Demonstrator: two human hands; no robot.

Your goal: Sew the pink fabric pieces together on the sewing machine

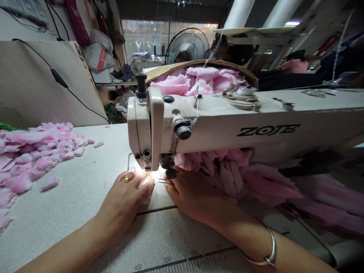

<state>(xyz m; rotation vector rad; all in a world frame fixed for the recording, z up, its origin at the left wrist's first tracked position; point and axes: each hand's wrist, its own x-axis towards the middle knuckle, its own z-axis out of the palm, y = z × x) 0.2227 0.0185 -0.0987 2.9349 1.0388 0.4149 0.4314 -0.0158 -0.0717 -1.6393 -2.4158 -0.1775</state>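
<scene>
A white sewing machine (210, 129) reaches in from the right, its lamp lighting the needle area. My left hand (125, 195) is left of the needle, fingers pressed together on a small piece of pink fabric (146, 197) that shows beneath them. Right of the needle, my right hand (189, 191) has its fingers curled beside a thin metal tool, and whether it grips the tool is unclear. Gathered pink fabric (230, 174) lies under the machine arm, behind and beside my right hand.
Many small pink pieces (42, 155) are heaped on the white table (74, 212) at the left. Behind the machine are a round basket (253, 77) of pink fabric and a fan (187, 45). A person (224, 49) is at the back.
</scene>
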